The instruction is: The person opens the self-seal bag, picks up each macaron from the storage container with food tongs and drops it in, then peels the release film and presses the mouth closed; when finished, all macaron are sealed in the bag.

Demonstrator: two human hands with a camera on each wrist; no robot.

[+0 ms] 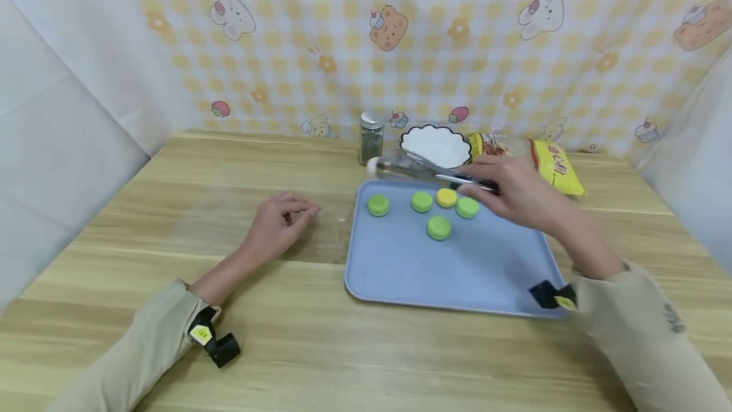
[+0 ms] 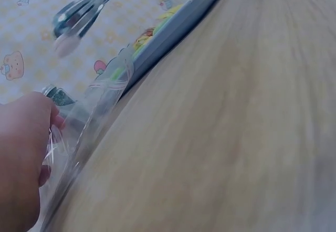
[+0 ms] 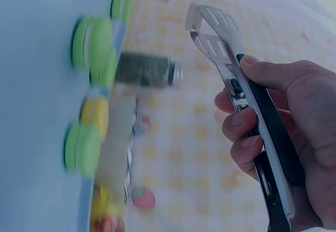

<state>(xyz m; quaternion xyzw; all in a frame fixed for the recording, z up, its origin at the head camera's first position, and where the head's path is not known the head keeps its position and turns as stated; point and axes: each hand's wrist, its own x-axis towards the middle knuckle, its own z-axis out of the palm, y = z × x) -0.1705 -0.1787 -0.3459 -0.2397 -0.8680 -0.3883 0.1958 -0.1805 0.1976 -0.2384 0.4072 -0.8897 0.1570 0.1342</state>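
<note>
My right hand (image 1: pixel 517 192) grips metal tongs (image 3: pixel 226 59) with black handles, raised above the tray's back edge. Between the tong tips is a pale pink macaron (image 2: pixel 67 45), blurred. My left hand (image 1: pixel 280 221) pinches the edge of a clear plastic zip bag (image 2: pixel 100 106), which lies on the table left of the tray. On the blue tray (image 1: pixel 446 278) sit several green macarons (image 1: pixel 439 227) and one yellow macaron (image 1: pixel 446 197), grouped toward its back half.
Behind the tray stand a glass jar of dried herbs (image 1: pixel 372 142) with a silver lid and a white scalloped dish (image 1: pixel 436 145) with a dark rim. A yellow snack packet (image 1: pixel 556 167) lies at the back right. A checked curtain (image 1: pixel 354 49) hangs behind the wooden table (image 1: pixel 297 342).
</note>
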